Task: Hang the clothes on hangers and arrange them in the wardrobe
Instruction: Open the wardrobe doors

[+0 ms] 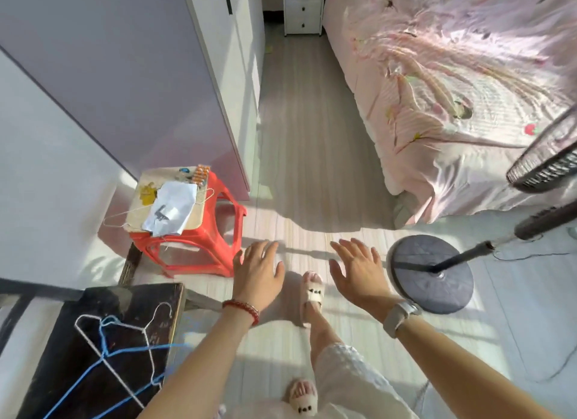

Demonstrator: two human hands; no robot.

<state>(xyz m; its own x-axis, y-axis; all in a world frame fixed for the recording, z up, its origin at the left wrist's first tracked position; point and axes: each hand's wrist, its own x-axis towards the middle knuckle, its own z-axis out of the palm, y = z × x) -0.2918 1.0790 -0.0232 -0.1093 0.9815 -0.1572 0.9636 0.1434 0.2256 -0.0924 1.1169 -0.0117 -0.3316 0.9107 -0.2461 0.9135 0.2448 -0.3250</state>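
My left hand (259,275) and my right hand (359,272) hover over the floor in front of me, fingers spread and straight, holding nothing. A white wire hanger (125,325) and a blue wire hanger (103,372) lie on a dark wooden bench (62,372) at the lower left. Another white wire hanger (125,214) sticks out from under papers on a red plastic stool (193,247). The wardrobe (140,75) stands at the upper left with its lilac door shut. No clothes are in sight.
A bed (452,91) with a pink cover fills the upper right. A standing fan's round base (437,278) sits right of my right hand, its head (549,159) at the right edge. A white drawer unit (303,6) stands at the far end of the aisle.
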